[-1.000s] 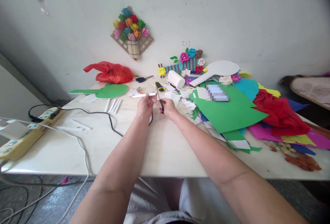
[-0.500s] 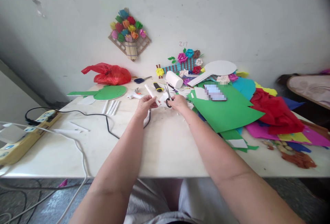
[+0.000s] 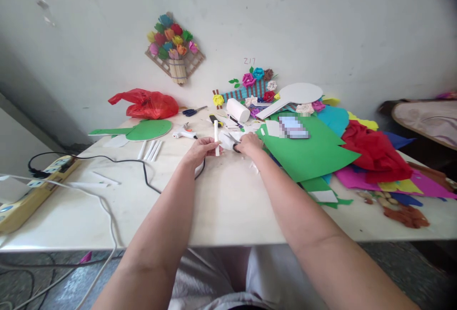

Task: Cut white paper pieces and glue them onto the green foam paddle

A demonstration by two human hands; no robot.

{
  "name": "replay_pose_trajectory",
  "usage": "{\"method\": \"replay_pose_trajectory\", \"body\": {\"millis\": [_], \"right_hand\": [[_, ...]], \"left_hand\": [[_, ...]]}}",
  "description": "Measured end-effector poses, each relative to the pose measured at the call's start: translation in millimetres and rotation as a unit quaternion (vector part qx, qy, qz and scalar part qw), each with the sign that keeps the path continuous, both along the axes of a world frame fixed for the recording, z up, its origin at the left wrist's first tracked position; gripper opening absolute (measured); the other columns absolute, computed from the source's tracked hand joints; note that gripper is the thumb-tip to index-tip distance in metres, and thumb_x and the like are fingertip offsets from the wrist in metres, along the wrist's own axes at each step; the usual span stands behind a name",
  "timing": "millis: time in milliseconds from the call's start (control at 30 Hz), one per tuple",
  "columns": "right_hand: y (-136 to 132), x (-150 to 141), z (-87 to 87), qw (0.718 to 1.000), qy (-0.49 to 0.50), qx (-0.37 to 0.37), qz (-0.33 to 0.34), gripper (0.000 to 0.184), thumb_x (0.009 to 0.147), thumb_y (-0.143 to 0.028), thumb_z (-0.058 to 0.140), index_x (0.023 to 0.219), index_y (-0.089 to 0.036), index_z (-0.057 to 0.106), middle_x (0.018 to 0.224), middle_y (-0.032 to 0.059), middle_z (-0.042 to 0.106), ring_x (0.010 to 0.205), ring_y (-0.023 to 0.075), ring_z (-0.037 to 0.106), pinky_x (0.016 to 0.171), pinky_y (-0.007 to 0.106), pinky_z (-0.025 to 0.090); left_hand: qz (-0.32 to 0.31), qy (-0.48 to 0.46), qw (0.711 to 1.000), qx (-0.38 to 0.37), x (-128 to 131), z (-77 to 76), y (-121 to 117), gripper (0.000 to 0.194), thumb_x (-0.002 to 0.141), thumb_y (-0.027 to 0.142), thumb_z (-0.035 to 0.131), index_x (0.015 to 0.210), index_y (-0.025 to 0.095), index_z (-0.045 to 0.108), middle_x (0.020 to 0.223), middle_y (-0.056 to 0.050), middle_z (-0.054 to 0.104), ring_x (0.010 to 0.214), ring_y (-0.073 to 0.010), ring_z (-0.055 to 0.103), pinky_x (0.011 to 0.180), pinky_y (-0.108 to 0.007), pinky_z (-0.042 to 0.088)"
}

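Left hand (image 3: 203, 150): thumb and fingers clamped on a slim white tube (image 3: 216, 134). Tube stood roughly upright in view, lower part in the pinch, a short end below the thumb, most of the length sticking out above the fingertips toward the wall (image 3: 307, 24). Right hand (image 3: 251, 143): fingers closed round the handles of the black-handled scissors (image 3: 236, 147), just right of the tube. Blades pointed away and to the left, over white paper scraps (image 3: 226, 140); a gap showed between scissors and tube. Couldn't tell which right fingers sat in the loops.

Near the hands on the table (image 3: 235, 205): white glue gun (image 3: 184, 134) beyond the left hand, yellow-and-black cutter (image 3: 216, 120) just past the tube's top, white roll (image 3: 238, 110) behind. Four more white tubes (image 3: 153, 151) lay to the left of the left hand. Farther back: dark-handled scissors (image 3: 193, 111), green paddle shape (image 3: 150, 130), red bag (image 3: 153, 104).

Right side: phone (image 3: 293, 127), screen blurred out, on green sheets (image 3: 314, 153); white paddle shape (image 3: 302, 93) behind it; crumpled red material (image 3: 374, 150) beyond the sheets' right edge. Power strip (image 3: 43, 193) at the far left.
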State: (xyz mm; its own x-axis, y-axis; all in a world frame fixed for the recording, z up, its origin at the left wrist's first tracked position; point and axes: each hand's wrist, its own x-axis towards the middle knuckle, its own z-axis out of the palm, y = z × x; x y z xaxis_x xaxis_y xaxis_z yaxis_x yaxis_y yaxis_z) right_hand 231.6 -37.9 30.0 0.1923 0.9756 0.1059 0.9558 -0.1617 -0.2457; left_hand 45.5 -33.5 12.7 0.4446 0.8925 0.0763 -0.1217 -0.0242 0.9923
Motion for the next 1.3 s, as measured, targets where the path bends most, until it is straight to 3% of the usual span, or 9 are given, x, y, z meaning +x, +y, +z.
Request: {"method": "replay_pose_trajectory", "body": {"millis": [100,267,333,433,567,700,900,1133,1300], "right_hand": [[3,4,1.4,0.998,0.043,-0.021,0.026,0.043,0.063,-0.028,0.062,0.105,-0.020,0.068,0.114,0.0118,0.061,0.105,0.0294,0.055,0.078,0.035,0.044],[5,-3,1.2,0.975,0.174,0.117,0.071,0.023,0.072,-0.025,0.052,0.082,-0.019,0.073,0.089,0.0080,0.069,0.088,0.0234,0.061,0.070,0.030,0.044],[5,-8,0.0,0.932,0.321,0.128,0.115,0.025,0.075,-0.028,0.050,0.078,-0.016,0.071,0.082,0.0068,0.069,0.075,0.0186,0.062,0.060,0.025,0.043],[4,-14,-1.7,0.820,0.528,0.087,0.201,0.027,0.073,-0.031,0.054,0.086,-0.015,0.070,0.083,0.0051,0.068,0.065,0.0131,0.059,0.043,0.018,0.035],[1,-18,-2.1,0.736,0.622,0.044,0.263,0.028,0.068,-0.035,0.061,0.085,-0.015,0.069,0.081,0.0049,0.067,0.067,0.0122,0.059,0.036,0.015,0.026],[1,-22,-3.5,0.738,0.634,0.075,0.219,0.031,0.062,-0.041,0.068,0.074,-0.013,0.067,0.067,0.0040,0.064,0.060,0.0110,0.055,0.035,0.015,0.029],[5,-29,-9.8,0.750,0.623,0.135,0.177,0.034,0.060,-0.047,0.070,0.059,-0.014,0.063,0.052,0.0001,0.057,0.046,0.0078,0.046,0.034,0.018,0.025],[4,-27,-8.9,0.760,0.603,0.169,0.176,0.037,0.060,-0.051,0.068,0.054,-0.015,0.059,0.046,-0.0041,0.051,0.035,0.0040,0.033,0.035,0.020,0.024],[4,-24,-8.9,0.766,0.584,0.162,0.216,0.037,0.061,-0.051,0.067,0.057,-0.015,0.061,0.051,-0.0037,0.052,0.037,0.0043,0.035,0.036,0.021,0.024]], "left_hand": [[0.000,-0.003,1.000,-0.004,0,0.5,-1,0.032,0.061,0.037,0.075,0.073,0.014,0.058,0.066,-0.004,0.066,0.060,-0.0134,0.062,0.062,-0.026,0.047],[-0.007,-0.003,1.000,0.006,1,1.9,-3,0.031,0.061,0.037,0.075,0.071,0.014,0.058,0.062,-0.003,0.064,0.054,-0.0106,0.057,0.057,-0.024,0.044],[-0.005,0.000,1.000,0.010,1,2.7,-4,0.031,0.060,0.037,0.075,0.070,0.014,0.057,0.060,-0.002,0.063,0.052,-0.0101,0.056,0.055,-0.023,0.042],[0.002,0.010,1.000,0.018,2,3.6,-4,0.031,0.058,0.037,0.076,0.068,0.014,0.056,0.058,-0.001,0.061,0.051,-0.0092,0.054,0.053,-0.022,0.040],[0.038,0.046,0.997,0.053,4,3.7,-3,0.032,0.056,0.038,0.076,0.069,0.015,0.057,0.055,0.002,0.057,0.047,-0.0072,0.049,0.049,-0.021,0.036],[0.110,0.102,0.981,0.123,7,1.1,1,0.033,0.054,0.039,0.075,0.066,0.015,0.056,0.054,0.002,0.054,0.047,-0.0074,0.045,0.048,-0.022,0.032],[0.253,0.241,0.907,0.235,5,-4.5,9,0.026,0.053,0.036,0.073,0.065,0.017,0.059,0.055,0.003,0.053,0.052,-0.0093,0.043,0.051,-0.022,0.030],[0.216,0.216,0.917,0.256,6,-0.4,4,0.033,0.061,0.040,0.069,0.087,0.019,0.070,0.075,-0.002,0.068,0.068,-0.0150,0.055,0.061,-0.023,0.038],[0.199,0.203,0.922,0.263,4,-1.8,6,0.032,0.067,0.044,0.065,0.081,0.016,0.072,0.071,-0.003,0.068,0.065,-0.0141,0.056,0.062,-0.023,0.039]]}}
